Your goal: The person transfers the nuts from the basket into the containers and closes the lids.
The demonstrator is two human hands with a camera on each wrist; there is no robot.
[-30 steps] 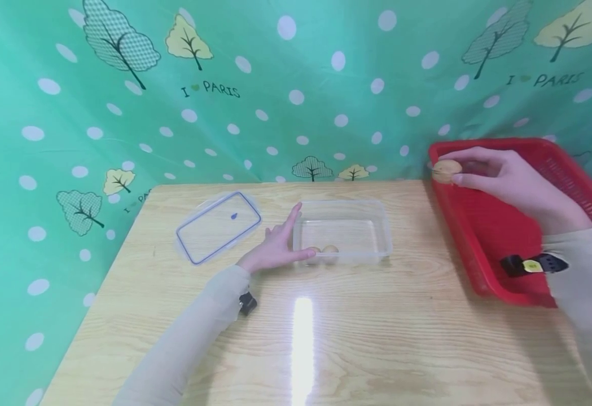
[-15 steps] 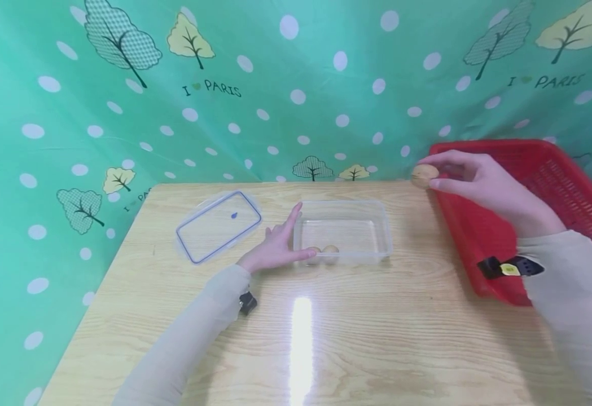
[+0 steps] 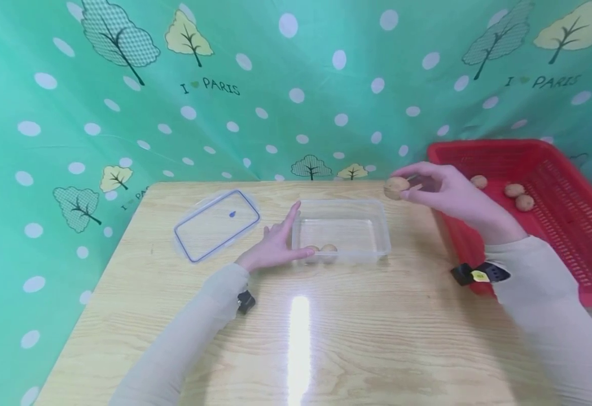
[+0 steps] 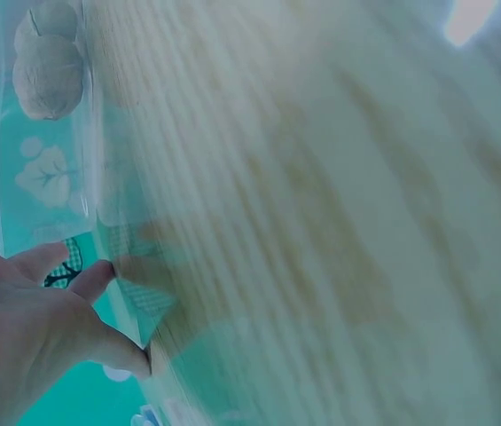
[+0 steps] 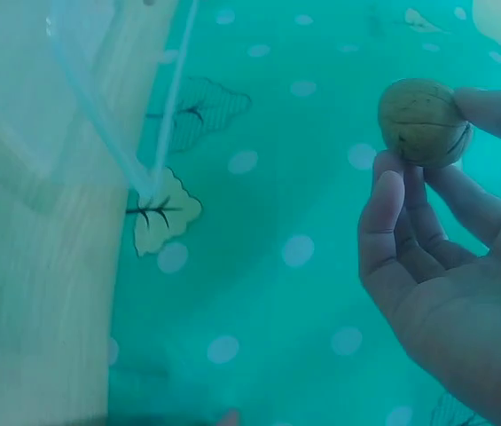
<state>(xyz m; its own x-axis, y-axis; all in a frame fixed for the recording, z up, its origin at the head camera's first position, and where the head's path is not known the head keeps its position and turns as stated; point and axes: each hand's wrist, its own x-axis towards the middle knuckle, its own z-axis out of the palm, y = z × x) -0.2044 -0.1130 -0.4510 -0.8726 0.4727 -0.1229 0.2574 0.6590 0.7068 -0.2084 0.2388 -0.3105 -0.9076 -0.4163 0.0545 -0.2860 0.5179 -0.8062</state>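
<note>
Tan round walnut pinched in right hand, aloft between clear rectangular plastic box and red plastic basket. Two walnuts boxed; three walnuts seen in basket. Left hand, fingers extended, touches box; clear blue-lined lid off.

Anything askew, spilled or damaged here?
Nothing looks spilled or visibly damaged. Only mild oddity: the blue-edged lid lies askew on the table, left of the clear container, angled while the container sits square. The right hand holds one walnut.
</note>
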